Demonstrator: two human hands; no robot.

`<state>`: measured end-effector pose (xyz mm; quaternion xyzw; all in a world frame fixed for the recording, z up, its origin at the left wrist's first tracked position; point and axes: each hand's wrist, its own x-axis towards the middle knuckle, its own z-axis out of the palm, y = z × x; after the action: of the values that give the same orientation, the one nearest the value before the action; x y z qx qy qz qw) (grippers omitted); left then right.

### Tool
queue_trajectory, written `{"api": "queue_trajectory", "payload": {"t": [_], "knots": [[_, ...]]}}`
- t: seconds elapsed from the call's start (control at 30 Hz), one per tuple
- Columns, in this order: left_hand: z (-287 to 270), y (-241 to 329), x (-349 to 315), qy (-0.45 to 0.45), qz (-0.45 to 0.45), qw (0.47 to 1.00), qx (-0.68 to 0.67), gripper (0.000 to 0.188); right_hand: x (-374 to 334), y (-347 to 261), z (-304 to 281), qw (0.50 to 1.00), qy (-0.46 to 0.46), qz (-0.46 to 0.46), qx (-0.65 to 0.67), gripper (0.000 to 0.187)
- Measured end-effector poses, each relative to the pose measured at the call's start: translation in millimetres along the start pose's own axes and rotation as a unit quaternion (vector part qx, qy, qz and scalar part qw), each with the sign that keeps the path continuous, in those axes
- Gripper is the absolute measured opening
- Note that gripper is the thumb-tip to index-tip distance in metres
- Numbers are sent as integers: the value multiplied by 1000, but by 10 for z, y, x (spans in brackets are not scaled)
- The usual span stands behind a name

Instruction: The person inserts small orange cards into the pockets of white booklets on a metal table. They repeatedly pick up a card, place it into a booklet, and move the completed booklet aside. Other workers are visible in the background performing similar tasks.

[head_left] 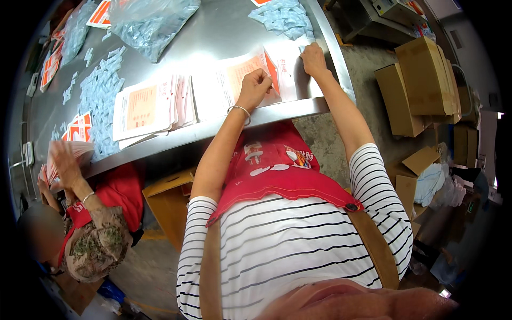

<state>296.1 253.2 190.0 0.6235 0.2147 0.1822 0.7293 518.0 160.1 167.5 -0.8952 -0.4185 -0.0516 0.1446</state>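
Note:
At the steel table's front edge, my left hand (255, 88) is closed on the edge of a flat white and orange printed bag (241, 73). The bag's orange edge stands up a little beside my fingers. Farther right, my right hand (313, 58) pinches what looks like a small blue sachet (302, 49), mostly covered by the fingers. Just beyond it lies a pile of blue sachets (282, 18). Left of my left hand is a stack of similar printed bags (152, 106).
On the steel table (213, 37) are a clear plastic bag of blue sachets (154, 26) and a long heap of loose sachets (101, 82). A co-worker (96, 234) at the left handles printed bags. Cardboard boxes (426, 80) stand on the floor at right.

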Motion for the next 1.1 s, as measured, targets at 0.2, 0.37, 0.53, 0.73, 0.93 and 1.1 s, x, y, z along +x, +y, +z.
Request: {"api": "queue_trajectory", "payload": {"t": [0.2, 0.37, 0.53, 0.73, 0.93, 1.1], "knots": [[35, 2, 3, -13, 2, 1000, 5, 16, -100, 27, -368, 912, -244, 159, 289, 37], [41, -36, 14, -27, 11, 1000, 10, 14, -412, -703, -1023, 691, -301, 67, 654, 23], [56, 25, 1, -8, 6, 1000, -18, 17, -373, -771, -595, 809, -254, 102, 519, 15], [211, 183, -63, 9, 104, 987, 124, 17, -245, -1144, -784, 770, -381, 162, 486, 16], [226, 587, -273, 102, 189, 968, 131, 17, -36, -1027, -667, 925, -307, -113, 195, 19], [157, 962, -336, 190, 339, 895, 219, 20, -56, -1416, -1152, 946, -152, -132, 252, 19]]}}
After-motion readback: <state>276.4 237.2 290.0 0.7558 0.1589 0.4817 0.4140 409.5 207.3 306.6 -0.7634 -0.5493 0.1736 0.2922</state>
